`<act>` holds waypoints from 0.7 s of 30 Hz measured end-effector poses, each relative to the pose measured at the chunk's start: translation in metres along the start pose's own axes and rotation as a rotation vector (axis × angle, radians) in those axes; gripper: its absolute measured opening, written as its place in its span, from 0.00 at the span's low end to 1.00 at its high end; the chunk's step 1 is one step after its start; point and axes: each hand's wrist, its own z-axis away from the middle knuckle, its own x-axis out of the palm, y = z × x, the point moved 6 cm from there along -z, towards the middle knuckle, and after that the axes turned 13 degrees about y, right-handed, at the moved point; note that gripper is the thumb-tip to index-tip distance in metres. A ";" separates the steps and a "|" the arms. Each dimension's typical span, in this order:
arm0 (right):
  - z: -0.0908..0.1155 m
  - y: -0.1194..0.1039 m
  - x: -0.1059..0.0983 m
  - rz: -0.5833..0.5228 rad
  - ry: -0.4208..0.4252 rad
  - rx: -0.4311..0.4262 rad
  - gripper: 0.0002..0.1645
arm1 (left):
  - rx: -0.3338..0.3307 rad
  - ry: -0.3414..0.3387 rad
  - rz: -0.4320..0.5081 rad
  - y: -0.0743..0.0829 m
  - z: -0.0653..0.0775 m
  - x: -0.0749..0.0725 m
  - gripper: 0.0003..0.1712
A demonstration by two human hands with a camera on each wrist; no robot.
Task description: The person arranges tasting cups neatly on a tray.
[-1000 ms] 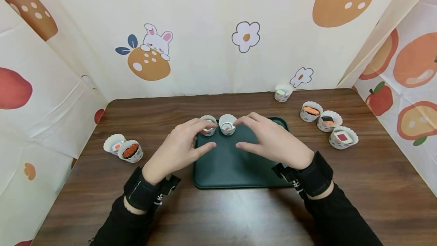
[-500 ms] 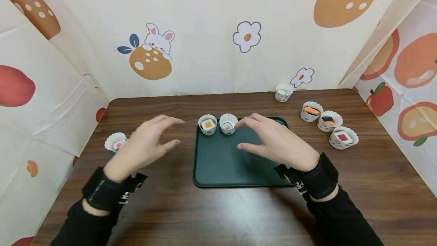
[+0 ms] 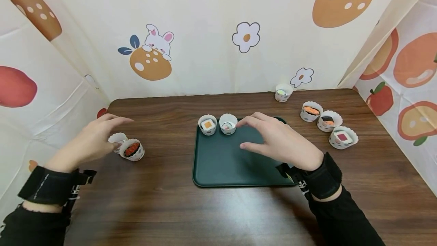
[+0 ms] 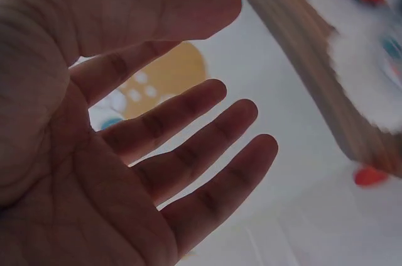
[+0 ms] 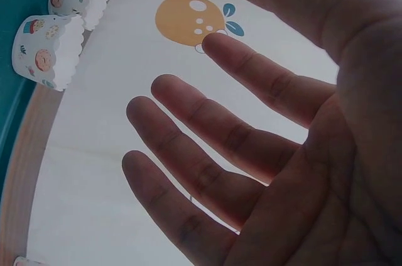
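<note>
My left hand (image 3: 90, 141) is at the table's left side, fingers loosely spread and holding nothing. Its thumb overlaps a white scalloped paper cup (image 3: 117, 138) in the head view. Beside that cup stands another paper cup (image 3: 138, 155) with an orange-red roe sushi piece (image 3: 131, 149) in it. Over the dark green tray (image 3: 225, 166) hovers my right hand (image 3: 276, 141), its fingers extended and nothing in its grasp. Two paper cups sit at the tray's back left: one (image 3: 207, 132) with a yellow-centred white sushi piece (image 3: 207, 125), the other (image 3: 228, 119) with a round roll (image 3: 227, 126).
On the right of the wooden table (image 3: 164, 208) stand paper cups with salmon-topped sushi (image 3: 311, 110), a black-banded piece (image 3: 327, 120) and a red-centred piece (image 3: 343, 137). One more cup (image 3: 283, 93) is at the back edge. A patterned curtain (image 3: 205, 67) hangs behind.
My left hand has moved from over the tray's left side far left to the two cups there, uncovering the yellow-centred sushi piece. My right hand has barely shifted.
</note>
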 end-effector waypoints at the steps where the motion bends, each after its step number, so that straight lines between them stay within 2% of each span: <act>1: 0.000 0.000 0.000 0.000 -0.001 0.004 0.31 | -0.004 -0.009 -0.010 -0.006 0.001 0.001 0.41; 9: 0.003 0.003 -0.002 -0.006 -0.014 0.029 0.30 | -0.020 -0.077 -0.023 -0.033 0.005 0.012 0.43; 21: 0.003 0.006 -0.002 -0.014 -0.019 0.035 0.30 | 0.019 -0.089 0.011 -0.062 0.009 0.036 0.42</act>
